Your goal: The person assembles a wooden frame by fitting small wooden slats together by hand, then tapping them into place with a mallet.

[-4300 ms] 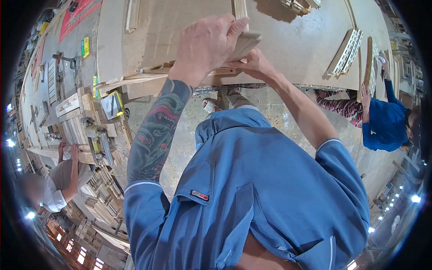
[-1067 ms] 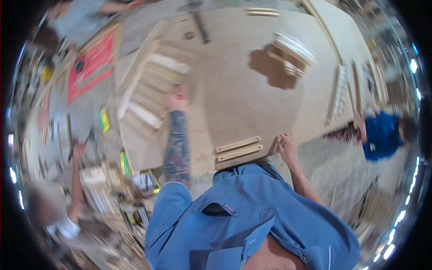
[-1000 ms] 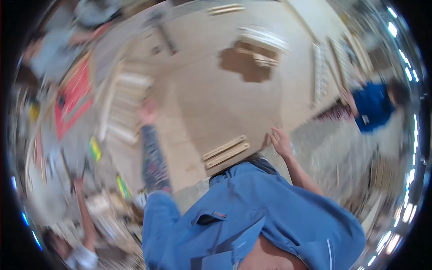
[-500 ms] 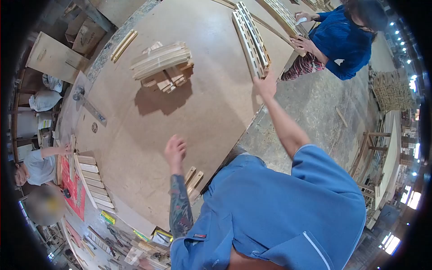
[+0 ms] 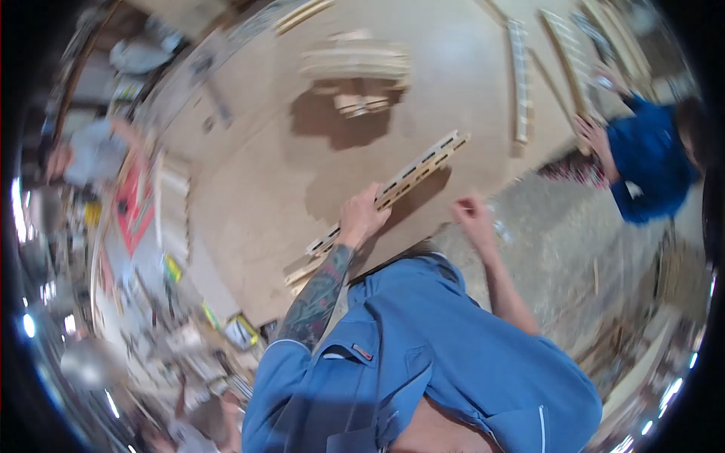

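Observation:
My left hand [image 5: 362, 217], on a tattooed forearm, is closed around a long slotted wooden strip [image 5: 423, 170]. The strip slants over the near part of the table, its far end up and to the right, and casts a shadow on the board. Short wooden sticks [image 5: 303, 275] lie under its near end, partly covered by my forearm. Off to the right, past the table edge, my right hand [image 5: 473, 219] is raised with curled fingers. Blur hides whether anything small is in it. Another slotted strip [image 5: 519, 90] lies further off on the table.
A stack of wooden slats [image 5: 355, 62] sits on the brown tabletop [image 5: 249, 204]. On the right, a co-worker in blue [image 5: 653, 158] handles another slotted strip [image 5: 566, 64]. A co-worker in grey [image 5: 98, 151] is at the left, beside a red surface [image 5: 136, 200].
My right hand has left the strips at the far right and drawn back nearer my body. A slotted strip is now in my left hand, which was empty. The view has turned.

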A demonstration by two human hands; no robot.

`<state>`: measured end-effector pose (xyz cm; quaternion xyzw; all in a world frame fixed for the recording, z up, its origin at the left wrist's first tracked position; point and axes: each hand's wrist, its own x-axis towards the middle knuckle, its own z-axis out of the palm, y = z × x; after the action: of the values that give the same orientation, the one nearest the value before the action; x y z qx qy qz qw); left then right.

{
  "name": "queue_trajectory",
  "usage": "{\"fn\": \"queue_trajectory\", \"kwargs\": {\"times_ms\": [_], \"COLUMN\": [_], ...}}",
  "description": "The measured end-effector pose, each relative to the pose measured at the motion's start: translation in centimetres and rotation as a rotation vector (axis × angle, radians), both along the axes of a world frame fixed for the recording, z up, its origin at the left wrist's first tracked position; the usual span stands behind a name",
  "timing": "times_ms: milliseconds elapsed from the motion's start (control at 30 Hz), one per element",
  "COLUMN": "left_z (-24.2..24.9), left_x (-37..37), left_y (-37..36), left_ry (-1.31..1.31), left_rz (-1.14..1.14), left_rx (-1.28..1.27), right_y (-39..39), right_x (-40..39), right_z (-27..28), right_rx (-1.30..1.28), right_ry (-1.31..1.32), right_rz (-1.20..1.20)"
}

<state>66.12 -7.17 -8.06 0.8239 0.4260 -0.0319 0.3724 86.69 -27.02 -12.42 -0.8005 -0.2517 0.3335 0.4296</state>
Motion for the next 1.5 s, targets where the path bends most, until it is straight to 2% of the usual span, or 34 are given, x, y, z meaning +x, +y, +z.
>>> {"fn": "queue_trajectory", "kwargs": {"times_ms": [67, 133, 200, 267, 333, 400, 433, 467, 533, 633, 667, 700, 767, 833, 900, 933, 1000, 1100, 1200, 1233, 1267, 1333, 1500], "left_z": [1.6, 1.9, -1.8, -7.2, -6.9, -6.2, -5.7, -5.1, -1.3, 4.0, 5.0, 5.0, 1.4, -0.5, -2.6, -3.2, -3.7, -4.6, -4.5, -4.6, -4.6, -3.8, -3.1], "left_x": [-8.5, -17.0, -27.8, -34.7, -37.1, -38.9, -39.5, -40.0, -41.2, -41.0, -39.5, -37.9, -34.4, -31.4, -30.1, -29.7, -29.5, -29.1, -29.0, -29.2, -28.9, -27.4, -26.1], "left_y": [-1.2, -2.3, -4.0, -1.7, 2.5, 8.1, 10.0, 11.4, 13.1, 10.3, 7.8, 5.1, -0.1, -3.6, -5.8, -6.3, -6.5, -7.1, -7.1, -6.9, -6.6, -5.6, -5.2], "left_ry": [0.060, 0.110, -0.126, -0.015, 0.004, 0.114, 0.148, 0.179, 0.406, 0.421, 0.280, 0.131, -0.034, -0.045, -0.091, -0.127, -0.137, -0.161, -0.111, -0.088, -0.062, -0.024, 0.090], "left_rz": [0.228, 0.443, 0.892, 0.877, 0.859, 0.843, 0.865, 0.886, 0.927, 0.815, 0.648, 0.485, 0.243, 0.156, 0.132, 0.122, 0.115, 0.106, 0.068, 0.067, 0.064, 0.008, -0.119], "left_rx": [0.026, 0.055, 0.031, 0.233, 0.309, 0.233, 0.349, 0.462, 0.535, 0.526, 0.485, 0.440, 0.507, 0.240, 0.258, 0.288, 0.279, 0.338, 0.503, 0.427, 0.352, 0.365, 0.438], "right_y": [-0.4, -1.0, 0.5, 1.2, 3.2, 4.7, 5.0, 5.2, 5.4, 4.5, 4.7, 5.2, 6.8, 8.1, 8.1, 8.2, 8.4, 8.7, 8.9, 9.4, 10.6, 13.5, 27.7], "right_x": [1.2, 0.8, -3.8, -7.7, -11.3, -15.1, -16.8, -18.1, -19.5, -20.4, -20.4, -20.8, -22.4, -23.5, -23.8, -23.5, -22.9, -22.3, -21.8, -20.9, -19.6, -15.4, 1.9], "right_z": [0.9, -0.7, -0.2, 1.0, 2.8, 4.5, 5.1, 5.7, 6.7, 7.9, 8.4, 9.2, 10.9, 10.5, 7.0, 5.4, 2.8, 1.1, 1.3, 2.1, 2.6, 3.0, 7.6], "right_rx": [0.021, 0.018, 0.017, -0.010, -0.003, -0.025, -0.034, -0.030, -0.042, -0.068, -0.089, -0.021, 0.078, 0.096, 0.004, -0.007, -0.045, -0.168, -0.050, -0.022, -0.018, -0.006, 0.225], "right_ry": [-0.029, 0.012, 0.016, 0.096, 0.129, 0.120, 0.112, 0.111, 0.093, -0.111, -0.133, -0.262, -0.502, -0.617, -0.771, -0.778, -0.765, -0.733, -0.719, -0.557, -0.565, -0.467, -0.637], "right_rz": [-0.010, 0.018, 0.099, 0.193, 0.294, 0.468, 0.462, 0.495, 0.532, 0.531, 0.494, 0.501, 0.575, 0.632, 0.866, 0.860, 1.067, 1.141, 1.125, 1.135, 1.117, 0.971, 0.452]}}
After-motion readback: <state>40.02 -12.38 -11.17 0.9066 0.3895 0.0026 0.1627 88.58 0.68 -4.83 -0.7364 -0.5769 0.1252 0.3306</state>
